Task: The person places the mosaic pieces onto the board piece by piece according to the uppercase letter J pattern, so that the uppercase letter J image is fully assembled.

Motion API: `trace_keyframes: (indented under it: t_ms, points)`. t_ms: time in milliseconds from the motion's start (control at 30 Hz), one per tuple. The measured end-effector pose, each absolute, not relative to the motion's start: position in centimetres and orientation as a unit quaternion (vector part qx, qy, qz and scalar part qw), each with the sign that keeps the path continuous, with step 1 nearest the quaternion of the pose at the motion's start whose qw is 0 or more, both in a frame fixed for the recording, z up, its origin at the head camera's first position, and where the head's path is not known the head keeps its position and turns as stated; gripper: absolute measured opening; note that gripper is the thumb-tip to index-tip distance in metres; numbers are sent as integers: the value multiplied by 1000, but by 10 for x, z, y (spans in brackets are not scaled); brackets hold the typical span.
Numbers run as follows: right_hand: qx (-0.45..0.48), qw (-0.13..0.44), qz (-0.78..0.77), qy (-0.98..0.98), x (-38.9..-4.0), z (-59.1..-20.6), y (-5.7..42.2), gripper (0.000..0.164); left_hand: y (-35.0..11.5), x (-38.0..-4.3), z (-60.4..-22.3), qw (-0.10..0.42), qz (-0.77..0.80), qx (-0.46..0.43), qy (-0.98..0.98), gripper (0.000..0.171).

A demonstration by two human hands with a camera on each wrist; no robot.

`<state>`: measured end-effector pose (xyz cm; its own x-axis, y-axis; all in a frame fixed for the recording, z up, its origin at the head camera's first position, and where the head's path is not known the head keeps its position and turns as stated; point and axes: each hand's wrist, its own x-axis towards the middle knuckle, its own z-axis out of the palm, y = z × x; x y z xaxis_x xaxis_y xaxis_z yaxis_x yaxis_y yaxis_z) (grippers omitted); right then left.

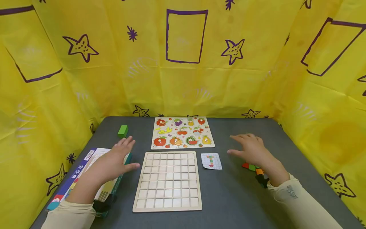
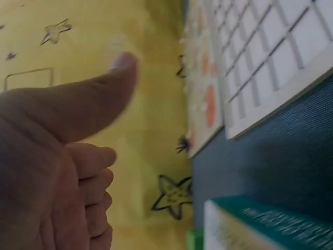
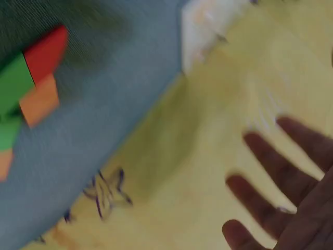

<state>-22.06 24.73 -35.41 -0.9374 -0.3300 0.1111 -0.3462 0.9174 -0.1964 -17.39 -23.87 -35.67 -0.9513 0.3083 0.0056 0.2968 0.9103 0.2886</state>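
My left hand (image 1: 112, 163) is raised over a box (image 1: 100, 190) at the left, thumb out to the side and nothing held. On the right, my other hand (image 1: 253, 149) hovers with fingers spread above several coloured tiles (image 3: 39, 57), red, green and orange, which the head view shows partly hidden beneath it. Between the hands lies a pale wooden grid board (image 1: 169, 181) of bare square cells. Beside its upper right corner is a small paper card (image 1: 211, 161) printed with a T-like pattern of coloured squares.
Behind the grid board lies a fruit puzzle board (image 1: 183, 133) with fruit pictures. A green block (image 1: 123, 131) sits at the back left of the dark table (image 1: 228, 197). Yellow patterned cloth (image 1: 183, 89) hangs around the back and both sides.
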Motion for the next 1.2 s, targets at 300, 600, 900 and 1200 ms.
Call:
trace_keyframes:
  t_ms: [300,600,900,1200]
  points:
    - [247,-27,53,-967,-235,-422,220,53,-217,-178,-411,154,97,210,961,100]
    - [266,-39,30,-963,-238,-428,213,51,-214,-181,-414,192,83,194,959,91]
    - [271,24,13,-962,-251,-421,221,52,-218,-196,-410,171,90,195,962,94]
    - [241,21,22,-970,-250,-420,254,53,-192,-206,-412,166,85,204,961,97]
